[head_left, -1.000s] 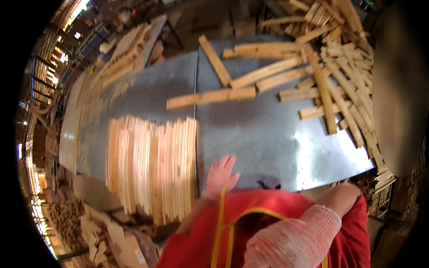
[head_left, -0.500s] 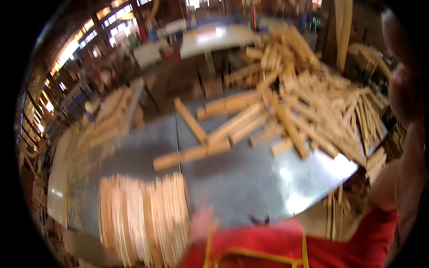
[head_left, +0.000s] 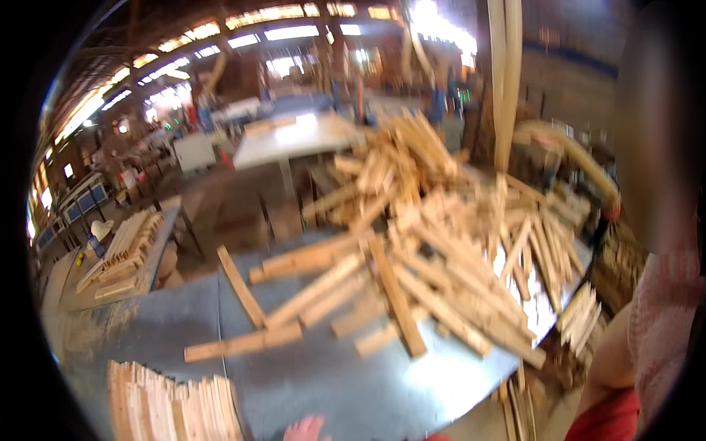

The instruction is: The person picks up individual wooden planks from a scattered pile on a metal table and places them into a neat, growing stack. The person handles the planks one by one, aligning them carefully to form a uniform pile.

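Observation:
My left hand (head_left: pixel 305 428) shows at the lower edge, over the grey metal tabletop (head_left: pixel 294 389). Its fingers look stretched out, with nothing visible in them. Left of it stands a row of narrow wood strips (head_left: pixel 173 404) set side by side. My right hand (head_left: pixel 657 140) is raised very close at the right rim; it is a dark blur and its fingers cannot be made out. Beyond my left hand, loose wood sticks (head_left: pixel 243 342) lie on the tabletop, rising into a big jumbled pile (head_left: pixel 441 220) toward the back right.
At the left, a lower bench (head_left: pixel 158 250) bears rows of wood pieces (head_left: pixel 121 253). A white-topped table (head_left: pixel 294 140) stands behind. Pale hoses (head_left: pixel 507 81) hang at the back right. More sticks (head_left: pixel 581 316) are stacked beyond the tabletop's right edge.
My view has swung up and to the right, so the table's contents sit lower and further left. My right hand stays raised at the right rim. The wood pile looks unchanged.

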A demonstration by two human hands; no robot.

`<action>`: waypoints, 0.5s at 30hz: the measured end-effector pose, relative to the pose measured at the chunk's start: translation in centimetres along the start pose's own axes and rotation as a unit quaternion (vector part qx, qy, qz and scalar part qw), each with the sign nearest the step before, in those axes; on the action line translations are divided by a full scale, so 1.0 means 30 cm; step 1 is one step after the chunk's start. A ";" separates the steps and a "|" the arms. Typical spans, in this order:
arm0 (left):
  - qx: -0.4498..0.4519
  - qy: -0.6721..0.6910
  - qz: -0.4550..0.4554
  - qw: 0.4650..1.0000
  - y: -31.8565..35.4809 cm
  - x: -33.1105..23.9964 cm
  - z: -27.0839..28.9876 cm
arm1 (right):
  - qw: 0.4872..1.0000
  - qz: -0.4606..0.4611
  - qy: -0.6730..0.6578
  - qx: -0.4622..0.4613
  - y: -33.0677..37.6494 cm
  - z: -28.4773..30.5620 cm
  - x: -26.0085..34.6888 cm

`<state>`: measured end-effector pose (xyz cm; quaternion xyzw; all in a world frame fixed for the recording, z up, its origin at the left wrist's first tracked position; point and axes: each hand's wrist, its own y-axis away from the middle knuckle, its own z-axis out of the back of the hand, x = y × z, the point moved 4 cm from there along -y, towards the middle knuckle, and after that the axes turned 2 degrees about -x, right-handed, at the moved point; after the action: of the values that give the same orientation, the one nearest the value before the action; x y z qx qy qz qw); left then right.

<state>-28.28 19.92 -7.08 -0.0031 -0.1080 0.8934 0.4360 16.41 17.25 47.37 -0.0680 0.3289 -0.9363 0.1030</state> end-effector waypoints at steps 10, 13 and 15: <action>0.083 0.248 0.212 0.942 -1.301 -0.193 0.067 | 0.829 -0.470 -0.304 -0.015 0.571 -0.679 -1.141; 0.114 0.185 0.283 0.934 -1.544 -0.235 -0.081 | 0.813 -0.544 -0.004 0.207 0.974 -0.956 -1.346; 0.164 0.146 0.297 0.929 -1.630 -0.264 -0.118 | 0.802 -0.543 -0.003 0.248 1.097 -1.050 -1.351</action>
<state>15.05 43.59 -1.66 -0.0940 0.1113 0.9769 0.1563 54.44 20.75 -0.16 -0.2106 -0.0053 -0.8884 -0.4078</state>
